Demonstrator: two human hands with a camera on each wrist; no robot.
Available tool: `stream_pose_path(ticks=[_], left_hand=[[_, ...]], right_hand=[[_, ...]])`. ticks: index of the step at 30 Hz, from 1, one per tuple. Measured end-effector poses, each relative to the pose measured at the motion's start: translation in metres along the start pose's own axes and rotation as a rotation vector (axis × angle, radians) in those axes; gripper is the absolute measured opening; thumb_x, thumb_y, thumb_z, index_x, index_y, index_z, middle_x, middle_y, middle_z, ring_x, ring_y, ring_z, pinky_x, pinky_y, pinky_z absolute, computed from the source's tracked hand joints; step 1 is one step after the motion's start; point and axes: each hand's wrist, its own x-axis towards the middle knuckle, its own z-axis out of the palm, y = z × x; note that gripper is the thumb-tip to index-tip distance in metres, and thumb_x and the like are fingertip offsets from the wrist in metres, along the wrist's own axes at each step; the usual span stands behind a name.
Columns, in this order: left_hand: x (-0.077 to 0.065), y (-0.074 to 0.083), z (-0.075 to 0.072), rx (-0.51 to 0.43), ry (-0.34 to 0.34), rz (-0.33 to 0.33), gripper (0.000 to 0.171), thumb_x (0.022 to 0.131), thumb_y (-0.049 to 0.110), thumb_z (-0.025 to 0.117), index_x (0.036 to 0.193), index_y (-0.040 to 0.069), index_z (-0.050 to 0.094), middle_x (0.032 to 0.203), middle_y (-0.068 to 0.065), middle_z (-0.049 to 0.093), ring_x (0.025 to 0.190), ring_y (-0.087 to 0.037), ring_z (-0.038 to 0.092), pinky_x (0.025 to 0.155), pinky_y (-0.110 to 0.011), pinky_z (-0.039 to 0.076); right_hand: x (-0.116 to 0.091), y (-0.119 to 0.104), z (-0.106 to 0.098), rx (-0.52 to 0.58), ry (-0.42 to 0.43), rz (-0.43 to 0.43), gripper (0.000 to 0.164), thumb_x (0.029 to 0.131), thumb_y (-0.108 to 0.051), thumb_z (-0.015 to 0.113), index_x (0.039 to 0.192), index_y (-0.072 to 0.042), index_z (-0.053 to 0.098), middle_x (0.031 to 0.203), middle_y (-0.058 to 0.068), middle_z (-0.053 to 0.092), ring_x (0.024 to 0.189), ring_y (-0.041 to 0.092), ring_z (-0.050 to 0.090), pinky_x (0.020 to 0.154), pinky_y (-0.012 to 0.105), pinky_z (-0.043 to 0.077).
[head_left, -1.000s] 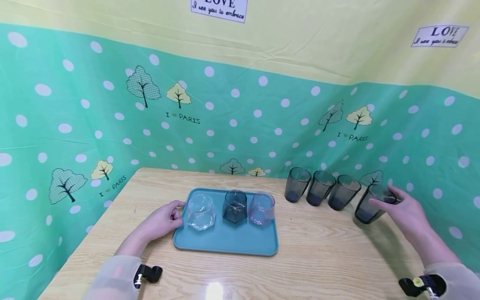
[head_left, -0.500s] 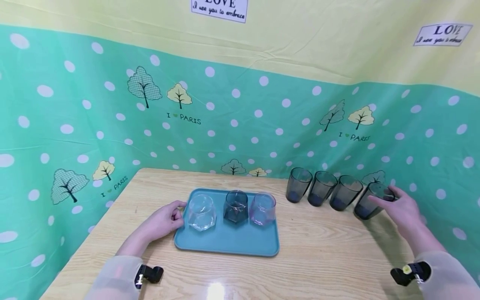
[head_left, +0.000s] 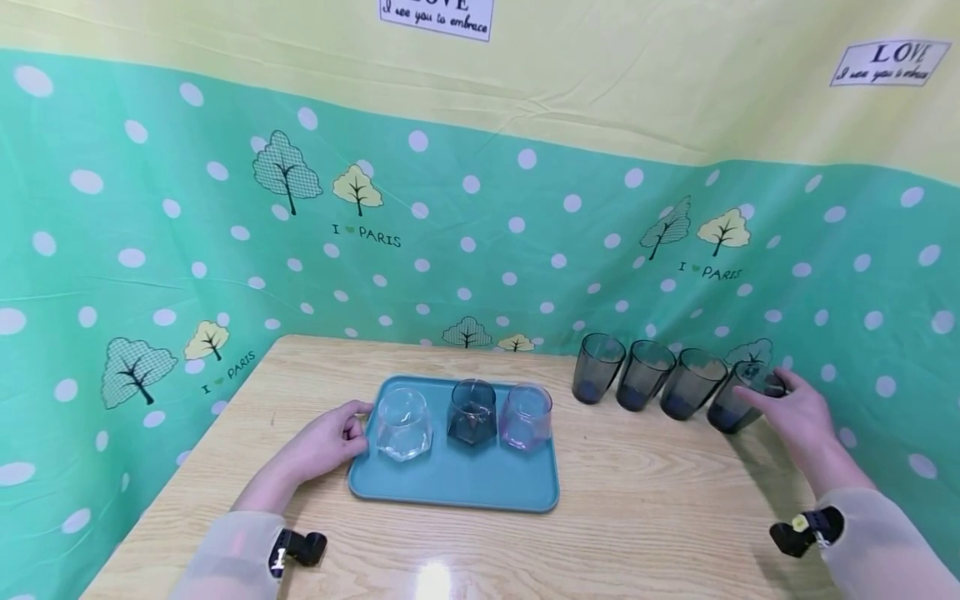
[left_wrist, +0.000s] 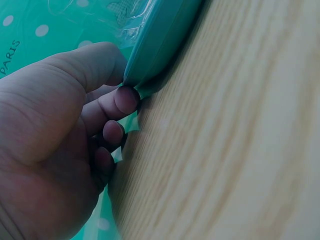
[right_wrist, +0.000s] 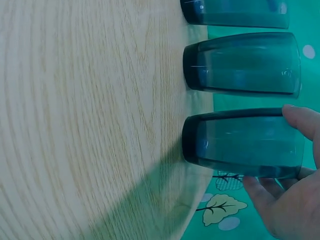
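My right hand holds a dark smoky glass tumbler near its rim, thumb on one side and fingers on the other. The tumbler is upright, its base on or just over the tabletop. It ends a row of matching tumblers, nearest to one dark tumbler. At the left, my left hand pinches the edge of a blue tray between thumb and index finger; its other fingers are curled. On the tray stand a clear glass, a dark grey glass and a pinkish glass.
Two more dark tumblers, one at the left end and one beside it, continue the row at the back right. A wooden table carries everything. A green and yellow printed cloth hangs behind and at both sides.
My right hand has moved the tumbler slightly back and left, closer to the row's end. My left hand, the tray and its glasses look still.
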Motion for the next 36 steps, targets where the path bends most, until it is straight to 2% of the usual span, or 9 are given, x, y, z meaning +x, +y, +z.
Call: stream_pose_path(ticks=[6, 11, 22, 30, 36], left_hand=[[-0.001, 0.001, 0.000, -0.014, 0.003, 0.009, 0.063, 0.092, 0.004, 0.075, 0.151, -0.007, 0.055, 0.085, 0.000, 0.060, 0.074, -0.017, 0.056, 0.071, -0.030, 0.045], [-0.001, 0.001, 0.000, -0.018, 0.000, 0.010, 0.064, 0.092, 0.003, 0.075, 0.151, -0.007, 0.054, 0.085, 0.000, 0.060, 0.075, -0.017, 0.056, 0.071, -0.030, 0.046], [-0.001, -0.001, -0.001, -0.012, 0.002, 0.011, 0.064, 0.093, 0.005, 0.075, 0.152, -0.007, 0.054, 0.086, 0.000, 0.060, 0.076, -0.017, 0.056, 0.070, -0.030, 0.046], [-0.001, 0.000, -0.001, -0.016, -0.002, 0.014, 0.065, 0.092, 0.004, 0.075, 0.152, -0.008, 0.054, 0.086, 0.000, 0.060, 0.076, -0.017, 0.056, 0.071, -0.030, 0.046], [-0.001, -0.001, 0.000, -0.007, -0.002, 0.016, 0.064, 0.092, 0.004, 0.075, 0.152, -0.008, 0.054, 0.086, 0.000, 0.060, 0.076, -0.017, 0.056, 0.071, -0.030, 0.046]], right_hand=[[0.003, -0.002, 0.001, 0.009, 0.010, 0.000, 0.117, 0.102, -0.061, 0.073, 0.175, -0.003, 0.002, 0.177, 0.034, 0.012, 0.158, 0.062, 0.017, 0.122, 0.075, 0.024], [0.005, -0.003, 0.003, 0.019, 0.010, -0.008, 0.116, 0.102, -0.059, 0.073, 0.175, -0.002, 0.002, 0.177, 0.034, 0.013, 0.158, 0.062, 0.017, 0.122, 0.074, 0.024], [0.002, -0.007, 0.010, 0.009, 0.027, -0.015, 0.115, 0.104, -0.058, 0.070, 0.174, -0.002, -0.002, 0.176, 0.036, 0.002, 0.158, 0.064, 0.011, 0.122, 0.076, 0.022], [-0.002, -0.005, 0.010, 0.027, 0.026, -0.049, 0.113, 0.106, -0.051, 0.071, 0.174, -0.003, -0.006, 0.176, 0.033, -0.011, 0.158, 0.064, 0.000, 0.122, 0.078, 0.015], [-0.006, -0.007, 0.009, 0.056, 0.020, -0.057, 0.116, 0.105, -0.051, 0.073, 0.174, -0.008, -0.010, 0.178, 0.026, -0.014, 0.160, 0.062, -0.004, 0.123, 0.077, 0.010]])
